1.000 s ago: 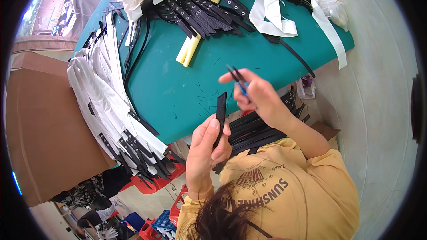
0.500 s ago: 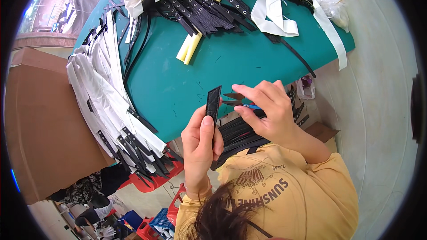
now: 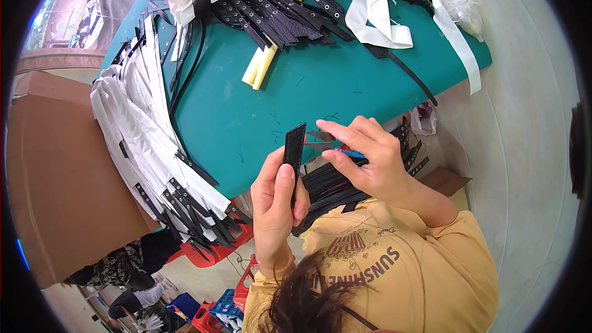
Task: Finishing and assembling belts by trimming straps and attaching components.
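My left hand [image 3: 276, 200] holds a short black leather strap [image 3: 293, 147] upright over the near edge of the green table [image 3: 259, 117]. Beside it, my right hand [image 3: 370, 160] grips small blue-handled thread snips [image 3: 327, 143], and their blades point left at the strap's right edge, just short of touching or touching it. A bundle of black straps [image 3: 345, 182] lies across my lap under both hands.
Several black straps wrapped in white paper [image 3: 148, 142] hang over the table's left edge. More black straps [image 3: 277, 15], white paper strips [image 3: 376, 18] and yellow foam pieces [image 3: 259, 68] lie farther back. A brown cardboard box [image 3: 55, 179] stands on the left.
My right hand came down and left from above the table, bringing the snips to the strap's edge. My left hand raised the strap slightly and turned it upright.
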A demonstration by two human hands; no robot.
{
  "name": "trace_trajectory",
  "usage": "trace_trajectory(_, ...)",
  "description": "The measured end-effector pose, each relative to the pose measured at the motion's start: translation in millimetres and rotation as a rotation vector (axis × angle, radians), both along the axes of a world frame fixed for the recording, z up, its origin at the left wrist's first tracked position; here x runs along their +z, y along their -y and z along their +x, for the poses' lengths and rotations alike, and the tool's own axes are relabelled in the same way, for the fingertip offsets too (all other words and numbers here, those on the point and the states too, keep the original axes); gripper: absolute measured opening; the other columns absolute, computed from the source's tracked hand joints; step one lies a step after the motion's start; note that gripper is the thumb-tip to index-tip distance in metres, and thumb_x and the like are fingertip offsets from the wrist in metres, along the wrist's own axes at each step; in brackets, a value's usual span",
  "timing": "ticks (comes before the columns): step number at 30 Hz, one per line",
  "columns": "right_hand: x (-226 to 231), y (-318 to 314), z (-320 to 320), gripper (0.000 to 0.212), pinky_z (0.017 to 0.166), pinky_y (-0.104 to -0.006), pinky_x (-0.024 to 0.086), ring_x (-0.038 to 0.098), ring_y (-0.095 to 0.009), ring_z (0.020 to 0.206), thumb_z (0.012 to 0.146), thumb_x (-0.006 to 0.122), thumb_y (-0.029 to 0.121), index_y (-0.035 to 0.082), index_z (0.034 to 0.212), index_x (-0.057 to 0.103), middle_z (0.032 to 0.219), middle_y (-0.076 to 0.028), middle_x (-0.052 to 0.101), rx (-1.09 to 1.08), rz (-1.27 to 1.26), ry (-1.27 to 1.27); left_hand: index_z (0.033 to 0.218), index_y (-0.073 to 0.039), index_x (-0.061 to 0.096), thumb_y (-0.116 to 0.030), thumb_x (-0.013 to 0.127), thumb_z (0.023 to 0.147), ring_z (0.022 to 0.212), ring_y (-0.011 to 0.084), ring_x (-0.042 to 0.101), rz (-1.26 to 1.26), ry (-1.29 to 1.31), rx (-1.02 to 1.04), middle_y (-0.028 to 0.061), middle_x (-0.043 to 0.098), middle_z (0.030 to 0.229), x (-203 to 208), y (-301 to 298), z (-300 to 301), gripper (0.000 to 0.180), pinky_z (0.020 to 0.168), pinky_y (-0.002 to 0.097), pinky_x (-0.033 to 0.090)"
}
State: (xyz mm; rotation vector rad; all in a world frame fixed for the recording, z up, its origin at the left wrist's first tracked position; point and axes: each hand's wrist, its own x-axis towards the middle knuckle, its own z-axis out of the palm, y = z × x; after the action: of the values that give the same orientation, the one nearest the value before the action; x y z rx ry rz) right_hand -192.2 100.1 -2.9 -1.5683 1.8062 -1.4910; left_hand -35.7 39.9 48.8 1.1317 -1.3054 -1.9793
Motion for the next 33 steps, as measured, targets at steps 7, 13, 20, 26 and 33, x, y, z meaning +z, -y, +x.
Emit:
trace_trajectory(7, 3.0, 1.2, 1.6, 0.039, 0.054, -0.0280, 0.038, 0.041, -0.018, 0.060, 0.075, 0.072, 0.014, 0.006, 0.113, 0.064, 0.072, -0.003, 0.053, -0.027, -0.037, -0.139, 0.126, 0.002, 0.045, -0.016, 0.037, 0.100, 0.038, 0.0022, 0.033, 0.017, 0.022, 0.010, -0.0031, 0.041, 0.048, 0.1, -0.2, -1.5, 0.033, 0.037, 0.0178, 0.027)
trace_trajectory(13, 0.6, 3.4, 2.1, 0.039, 0.054, -0.0287, 0.036, 0.041, -0.018, 0.060, 0.075, 0.072, 0.014, 0.007, 0.113, 0.064, 0.070, -0.003, 0.052, -0.048, -0.026, -0.078, 0.126, 0.002, 0.045, -0.015, 0.037, 0.099, 0.038, 0.0029, 0.033, 0.041, 0.014, 0.022, -0.0025, 0.042, 0.049, -2.3, -2.2, 0.4, 0.032, 0.038, 0.0182, 0.028)
trace_trajectory(20, -2.8, 2.2, 2.3, 0.039, 0.055, -0.0284, 0.034, 0.041, -0.017, 0.059, 0.075, 0.073, 0.016, 0.006, 0.112, 0.065, 0.070, -0.002, 0.051, -0.016, -0.037, -0.121, 0.127, 0.003, 0.044, -0.015, 0.037, 0.100, 0.037, 0.0029, 0.032, 0.102, -0.049, 0.025, -0.0033, 0.039, 0.047, -0.6, 0.5, 2.4, 0.034, 0.038, 0.0183, 0.027)
trace_trajectory(26, -0.7, -0.5, 2.2, 0.040, 0.055, -0.0283, 0.033, 0.042, -0.016, 0.059, 0.074, 0.073, 0.017, 0.006, 0.112, 0.065, 0.069, -0.001, 0.051, -0.022, -0.063, -0.185, 0.127, 0.002, 0.045, -0.015, 0.036, 0.100, 0.037, 0.0020, 0.030, 0.031, -0.016, 0.032, -0.0044, 0.038, 0.047, -0.5, 0.3, -0.5, 0.034, 0.037, 0.0182, 0.026)
trace_trajectory(33, 1.1, -0.4, 2.5, 0.041, 0.055, -0.0284, 0.034, 0.041, -0.016, 0.059, 0.074, 0.074, 0.018, 0.006, 0.111, 0.065, 0.069, -0.001, 0.051, -0.029, -0.067, -0.188, 0.122, 0.001, 0.050, -0.019, 0.039, 0.098, 0.036, 0.0011, 0.025, -0.061, 0.063, 0.093, -0.0068, 0.033, 0.045, -1.6, -4.3, -5.8, 0.033, 0.036, 0.0193, 0.019)
